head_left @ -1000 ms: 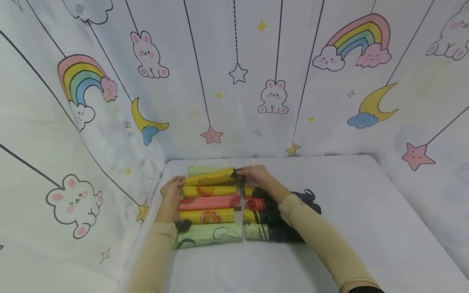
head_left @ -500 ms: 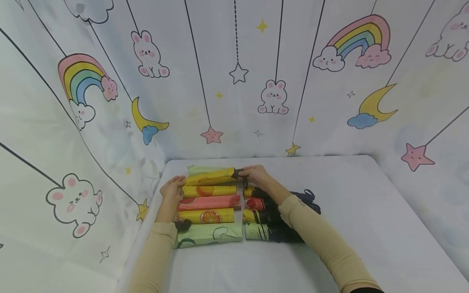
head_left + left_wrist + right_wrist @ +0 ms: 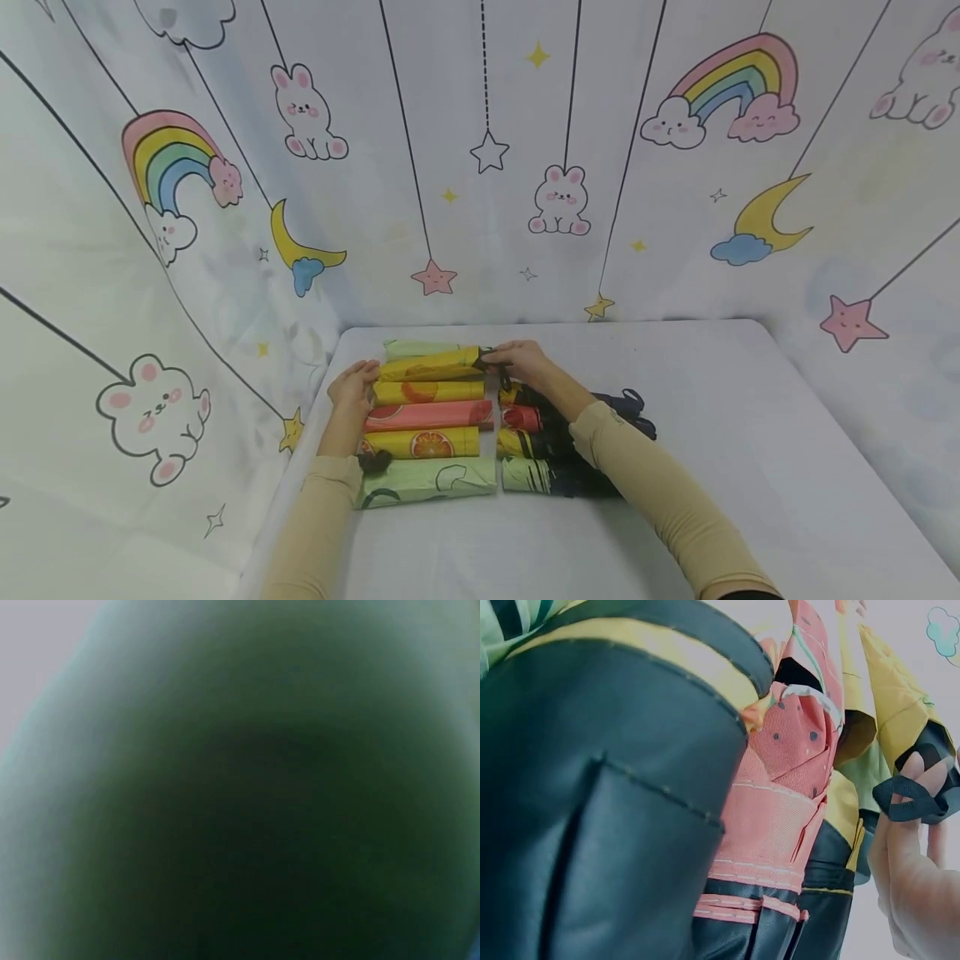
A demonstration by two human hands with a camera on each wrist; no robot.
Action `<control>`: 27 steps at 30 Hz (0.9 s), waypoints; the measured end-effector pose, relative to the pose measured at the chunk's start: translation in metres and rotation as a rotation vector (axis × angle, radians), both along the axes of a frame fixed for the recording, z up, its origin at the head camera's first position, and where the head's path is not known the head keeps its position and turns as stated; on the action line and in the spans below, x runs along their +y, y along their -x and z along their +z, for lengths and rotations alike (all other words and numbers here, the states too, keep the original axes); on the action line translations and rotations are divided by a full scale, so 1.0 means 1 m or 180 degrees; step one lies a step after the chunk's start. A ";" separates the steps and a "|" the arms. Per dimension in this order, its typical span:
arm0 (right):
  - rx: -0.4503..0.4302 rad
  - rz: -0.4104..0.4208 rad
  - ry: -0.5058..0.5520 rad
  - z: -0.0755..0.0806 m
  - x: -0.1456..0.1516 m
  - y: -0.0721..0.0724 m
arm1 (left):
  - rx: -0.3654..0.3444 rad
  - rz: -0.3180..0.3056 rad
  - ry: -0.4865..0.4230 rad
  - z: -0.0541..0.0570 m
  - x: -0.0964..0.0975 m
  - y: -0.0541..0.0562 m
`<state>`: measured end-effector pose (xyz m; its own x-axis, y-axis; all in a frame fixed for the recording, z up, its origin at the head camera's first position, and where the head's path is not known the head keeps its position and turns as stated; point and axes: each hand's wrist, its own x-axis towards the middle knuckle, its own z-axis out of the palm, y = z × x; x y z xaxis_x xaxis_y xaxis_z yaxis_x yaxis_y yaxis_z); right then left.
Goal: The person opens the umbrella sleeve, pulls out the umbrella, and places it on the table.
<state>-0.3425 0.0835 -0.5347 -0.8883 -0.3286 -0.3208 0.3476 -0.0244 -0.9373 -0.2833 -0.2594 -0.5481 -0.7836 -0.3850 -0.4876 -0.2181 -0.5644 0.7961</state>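
Note:
At the back of the row, a yellow fruit-print roll, like a folded umbrella, lies slightly tilted between my hands. My left hand pinches its left end. The right hand grips its black end; in the right wrist view, the fingers hold this end beside a black strap loop. Nearer me lie another yellow roll, a red watermelon-print roll, an orange-print yellow roll and a pale green roll. The left wrist view is dark and blurred.
Right of these rolls lie matching ones with black ends, partly under my right forearm; the green-striped one is nearest me. A pale green roll lies behind the held one. Printed cloth surrounds the white table.
My right hand has shifted very slightly at the black end of the held yellow roll. The left hand and the other rolls have stayed in place.

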 end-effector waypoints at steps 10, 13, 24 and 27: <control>0.0011 -0.0099 -0.0018 0.002 -0.002 -0.002 | 0.0081 0.0129 -0.0099 -0.003 -0.001 0.001; 0.0031 -0.0196 -0.0008 0.003 -0.003 -0.003 | 0.0092 0.0098 -0.0126 -0.004 -0.002 0.001; 0.0022 -0.0549 -0.0050 0.001 -0.003 -0.003 | 0.0183 0.0107 -0.0168 -0.005 -0.001 0.002; 0.0019 -0.0587 -0.0029 0.000 -0.001 -0.003 | 0.0187 0.0097 -0.0181 -0.004 0.000 0.002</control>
